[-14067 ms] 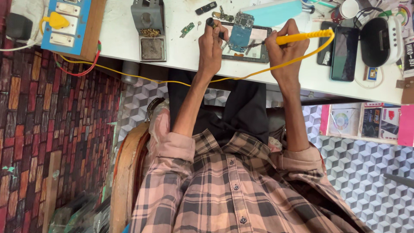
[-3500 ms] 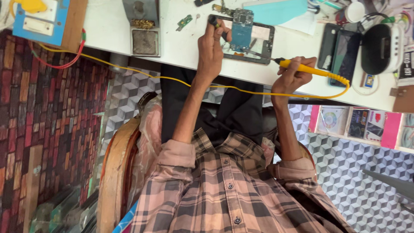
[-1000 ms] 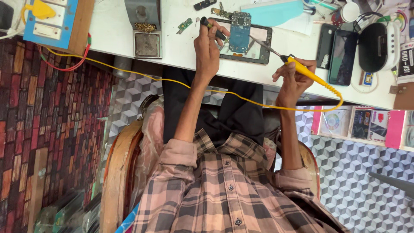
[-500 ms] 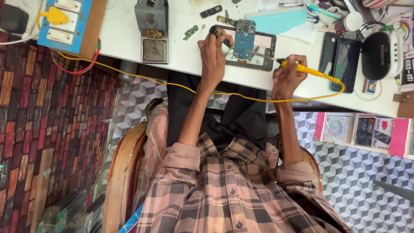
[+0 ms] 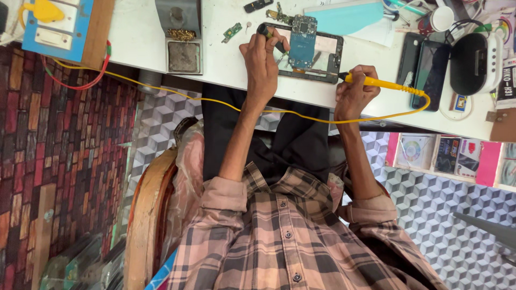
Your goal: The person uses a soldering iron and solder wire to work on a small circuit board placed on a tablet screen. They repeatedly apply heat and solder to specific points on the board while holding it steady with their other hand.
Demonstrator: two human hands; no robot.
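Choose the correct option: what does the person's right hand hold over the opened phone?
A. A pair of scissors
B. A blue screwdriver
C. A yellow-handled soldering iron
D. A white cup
C: the right hand grips a yellow-handled soldering iron with a yellow cord, its metal tip reaching toward the blue circuit board of the opened phone.

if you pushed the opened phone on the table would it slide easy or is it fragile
The phone lies flat on the smooth white table, so it would probably slide rather than tip. With its blue circuit board exposed, it looks fragile; a shove could disturb loose parts. The left hand rests at its edge and the right hand holds the soldering iron there, likely steadying it.
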